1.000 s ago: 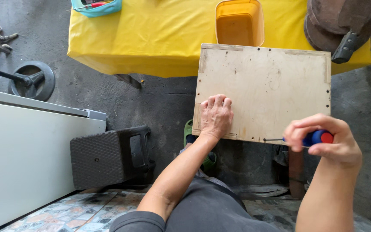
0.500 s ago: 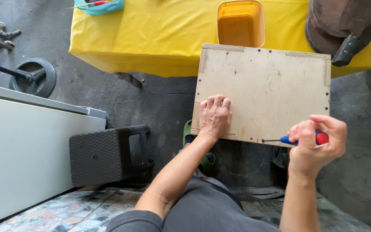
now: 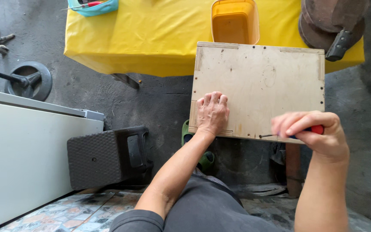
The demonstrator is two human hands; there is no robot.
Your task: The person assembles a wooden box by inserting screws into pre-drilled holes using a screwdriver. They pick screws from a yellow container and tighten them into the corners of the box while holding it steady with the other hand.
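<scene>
A pale plywood box point(image 3: 263, 81) lies flat in front of me, its far edge against a table with a yellow cloth point(image 3: 159, 34). My left hand point(image 3: 212, 112) rests palm down on the box's near left corner, fingers together. My right hand point(image 3: 312, 134) grips a screwdriver with a red and blue handle point(image 3: 315, 129). Its metal shaft point(image 3: 268, 135) points left along the box's near edge, the tip touching the wood.
An orange plastic tub point(image 3: 235, 20) and a light blue tray point(image 3: 92, 6) sit on the yellow table. A brown hat-like object point(image 3: 329, 19) lies at the table's right. A black step stool point(image 3: 106, 155), a white panel point(image 3: 22, 150) and a round fan base point(image 3: 27, 80) stand left.
My right hand has turned on the screwdriver handle and shifted slightly left along the box's near edge. My left hand has stayed on the corner.
</scene>
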